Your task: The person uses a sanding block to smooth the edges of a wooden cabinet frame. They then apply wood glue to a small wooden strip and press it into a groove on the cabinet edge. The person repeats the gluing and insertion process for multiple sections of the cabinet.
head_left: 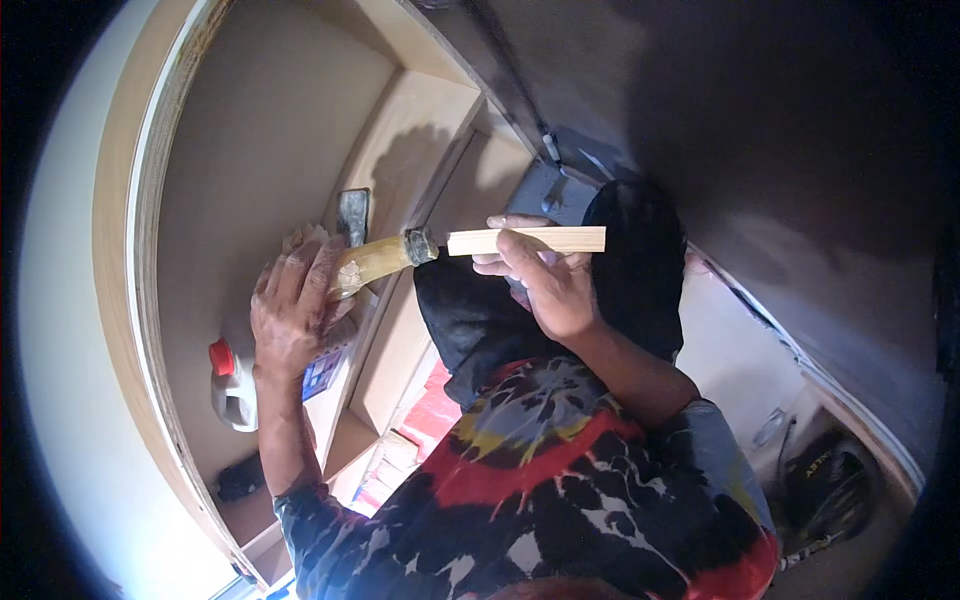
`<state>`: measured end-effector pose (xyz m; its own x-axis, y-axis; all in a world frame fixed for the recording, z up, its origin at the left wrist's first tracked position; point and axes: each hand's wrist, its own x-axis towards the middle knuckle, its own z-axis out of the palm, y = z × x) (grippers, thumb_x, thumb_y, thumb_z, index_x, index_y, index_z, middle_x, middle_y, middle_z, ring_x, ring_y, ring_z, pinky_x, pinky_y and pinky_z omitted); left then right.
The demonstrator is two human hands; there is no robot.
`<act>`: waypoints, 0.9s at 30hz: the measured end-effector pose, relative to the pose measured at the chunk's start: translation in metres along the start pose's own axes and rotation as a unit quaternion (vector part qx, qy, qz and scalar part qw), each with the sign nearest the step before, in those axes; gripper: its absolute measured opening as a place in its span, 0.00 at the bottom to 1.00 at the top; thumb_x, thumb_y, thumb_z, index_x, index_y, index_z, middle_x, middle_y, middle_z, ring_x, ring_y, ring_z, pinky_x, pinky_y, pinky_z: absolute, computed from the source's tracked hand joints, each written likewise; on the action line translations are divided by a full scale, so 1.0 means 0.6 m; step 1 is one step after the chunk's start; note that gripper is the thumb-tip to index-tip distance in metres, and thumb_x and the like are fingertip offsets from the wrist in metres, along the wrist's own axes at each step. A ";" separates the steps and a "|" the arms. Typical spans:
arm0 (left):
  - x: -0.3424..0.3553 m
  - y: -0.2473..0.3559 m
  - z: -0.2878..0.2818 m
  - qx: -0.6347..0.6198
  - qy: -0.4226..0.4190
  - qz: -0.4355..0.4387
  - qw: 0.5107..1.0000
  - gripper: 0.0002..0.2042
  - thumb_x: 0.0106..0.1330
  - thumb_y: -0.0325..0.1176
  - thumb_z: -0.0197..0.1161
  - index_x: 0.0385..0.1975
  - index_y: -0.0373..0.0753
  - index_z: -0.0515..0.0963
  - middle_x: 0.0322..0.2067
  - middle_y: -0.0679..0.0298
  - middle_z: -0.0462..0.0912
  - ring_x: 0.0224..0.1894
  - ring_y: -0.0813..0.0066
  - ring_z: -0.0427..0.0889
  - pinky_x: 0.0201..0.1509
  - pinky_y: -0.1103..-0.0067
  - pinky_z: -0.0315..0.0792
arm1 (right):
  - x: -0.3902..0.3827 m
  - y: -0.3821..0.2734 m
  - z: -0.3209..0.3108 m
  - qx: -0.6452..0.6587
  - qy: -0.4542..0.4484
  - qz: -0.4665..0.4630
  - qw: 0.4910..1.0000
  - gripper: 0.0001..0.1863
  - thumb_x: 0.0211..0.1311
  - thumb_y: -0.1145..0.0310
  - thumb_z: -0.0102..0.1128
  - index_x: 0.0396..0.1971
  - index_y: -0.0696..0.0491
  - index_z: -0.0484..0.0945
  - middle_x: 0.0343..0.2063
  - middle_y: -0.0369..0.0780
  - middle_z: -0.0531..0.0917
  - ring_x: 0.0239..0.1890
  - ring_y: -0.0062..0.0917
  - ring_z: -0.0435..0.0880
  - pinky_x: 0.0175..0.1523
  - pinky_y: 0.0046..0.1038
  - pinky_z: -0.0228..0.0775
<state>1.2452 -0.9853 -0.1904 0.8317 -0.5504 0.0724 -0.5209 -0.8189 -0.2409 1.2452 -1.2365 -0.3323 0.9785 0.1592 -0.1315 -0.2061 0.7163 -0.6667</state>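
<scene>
Head view shows two bare hands at work in front of a wooden cabinet (125, 220). On the left, the left hand (297, 295) has its fingers wrapped around a yellowish tube (378, 260) with a dark end. That dark end points right, toward a pale strip of wood (578, 240). On the right, the right hand (560, 285) pinches the strip, with the thumb on top and the other fingers behind. The strip lies flat from left to right, and its left end is very near the tube, with a thin gap showing between them. Just past the tube, on the far side, is a flat grey thing (353, 215). Nearer, below the left hand, sits a whitish jug (236, 398) with a red cap (221, 357). A red and white thing (432, 410) lies near the middle. Far to the right, on the near side, is a dark bag-like thing (830, 490), too dim to tell.
</scene>
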 end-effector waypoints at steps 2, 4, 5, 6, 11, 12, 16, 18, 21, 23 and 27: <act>-0.002 -0.003 -0.003 0.012 0.001 0.007 1.000 0.33 0.46 0.43 0.68 0.57 0.42 0.73 0.43 0.60 0.78 0.42 0.59 0.80 0.45 0.64 0.76 | -0.005 -0.007 0.002 -0.012 -0.003 0.004 1.000 0.15 0.68 0.73 0.54 0.49 0.66 0.72 0.38 0.50 0.82 0.39 0.31 0.85 0.46 0.30 0.82; -0.003 -0.003 -0.007 0.029 0.007 0.020 0.999 0.34 0.45 0.42 0.69 0.57 0.43 0.73 0.43 0.60 0.78 0.42 0.59 0.80 0.45 0.64 0.76 | -0.008 -0.017 0.006 -0.021 -0.003 0.016 1.000 0.15 0.68 0.73 0.53 0.50 0.67 0.70 0.39 0.51 0.82 0.40 0.31 0.85 0.47 0.30 0.82; -0.003 -0.003 -0.008 0.027 -0.008 0.015 0.999 0.34 0.45 0.42 0.69 0.57 0.43 0.73 0.43 0.60 0.78 0.42 0.58 0.80 0.45 0.64 0.76 | -0.009 -0.024 0.009 -0.023 -0.001 0.025 0.999 0.15 0.69 0.73 0.53 0.50 0.67 0.70 0.39 0.51 0.82 0.40 0.31 0.85 0.48 0.30 0.82; -0.002 -0.003 -0.008 0.024 -0.023 0.010 0.999 0.33 0.44 0.41 0.69 0.57 0.43 0.73 0.42 0.60 0.78 0.43 0.58 0.80 0.45 0.64 0.76 | -0.009 -0.027 0.010 -0.025 0.001 0.035 0.999 0.16 0.69 0.73 0.52 0.50 0.67 0.70 0.39 0.51 0.82 0.40 0.31 0.85 0.48 0.30 0.81; 0.008 -0.001 -0.008 0.015 -0.048 0.022 0.998 0.35 0.42 0.40 0.71 0.57 0.45 0.73 0.43 0.58 0.78 0.44 0.56 0.79 0.45 0.64 0.76 | -0.002 0.001 -0.001 0.006 -0.007 0.017 1.000 0.14 0.68 0.73 0.53 0.49 0.64 0.73 0.38 0.50 0.83 0.38 0.33 0.86 0.45 0.31 0.83; 0.009 -0.001 -0.006 0.015 -0.047 0.025 0.998 0.36 0.42 0.39 0.72 0.58 0.45 0.72 0.46 0.57 0.78 0.46 0.56 0.79 0.45 0.64 0.76 | -0.001 0.003 -0.002 0.005 -0.009 0.016 1.000 0.13 0.68 0.74 0.53 0.49 0.64 0.73 0.38 0.50 0.83 0.38 0.33 0.86 0.45 0.32 0.83; 0.006 -0.004 0.003 0.001 -0.058 0.014 0.998 0.38 0.39 0.37 0.74 0.59 0.45 0.72 0.51 0.55 0.77 0.48 0.54 0.79 0.47 0.64 0.76 | 0.003 0.007 -0.007 -0.015 -0.009 0.028 0.999 0.13 0.68 0.75 0.53 0.48 0.65 0.73 0.38 0.51 0.82 0.38 0.33 0.86 0.46 0.32 0.83; 0.009 -0.002 0.005 -0.006 -0.043 0.020 0.999 0.35 0.42 0.39 0.72 0.57 0.45 0.73 0.43 0.58 0.77 0.43 0.56 0.79 0.44 0.63 0.76 | 0.003 0.011 -0.009 -0.010 -0.007 0.027 1.000 0.12 0.68 0.75 0.53 0.47 0.66 0.73 0.38 0.51 0.82 0.38 0.33 0.86 0.46 0.32 0.83; 0.012 0.004 0.003 -0.010 -0.041 0.021 0.999 0.34 0.43 0.38 0.71 0.56 0.45 0.73 0.39 0.61 0.77 0.41 0.58 0.79 0.43 0.64 0.76 | 0.002 0.015 -0.011 -0.006 -0.004 0.010 1.000 0.12 0.68 0.75 0.53 0.47 0.66 0.74 0.37 0.50 0.82 0.38 0.32 0.86 0.46 0.31 0.83; 0.015 0.005 0.006 -0.012 -0.045 0.020 0.999 0.34 0.43 0.38 0.71 0.57 0.45 0.72 0.40 0.62 0.77 0.41 0.59 0.80 0.42 0.65 0.77 | 0.002 0.014 -0.013 -0.019 -0.012 0.012 1.000 0.12 0.68 0.75 0.53 0.47 0.66 0.73 0.37 0.50 0.82 0.38 0.32 0.86 0.46 0.31 0.83; 0.017 0.007 0.010 -0.017 -0.056 0.013 0.998 0.35 0.42 0.37 0.72 0.57 0.46 0.72 0.40 0.62 0.77 0.41 0.60 0.80 0.42 0.67 0.77 | 0.003 0.017 -0.015 -0.016 -0.015 0.018 1.000 0.13 0.68 0.75 0.53 0.48 0.66 0.73 0.37 0.50 0.83 0.38 0.31 0.86 0.47 0.31 0.83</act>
<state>1.2529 -0.9935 -0.1964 0.8328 -0.5519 -0.0428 -0.5477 -0.8104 -0.2080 1.2451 -1.2347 -0.3459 0.9697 0.2049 -0.1330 -0.2394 0.6883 -0.6848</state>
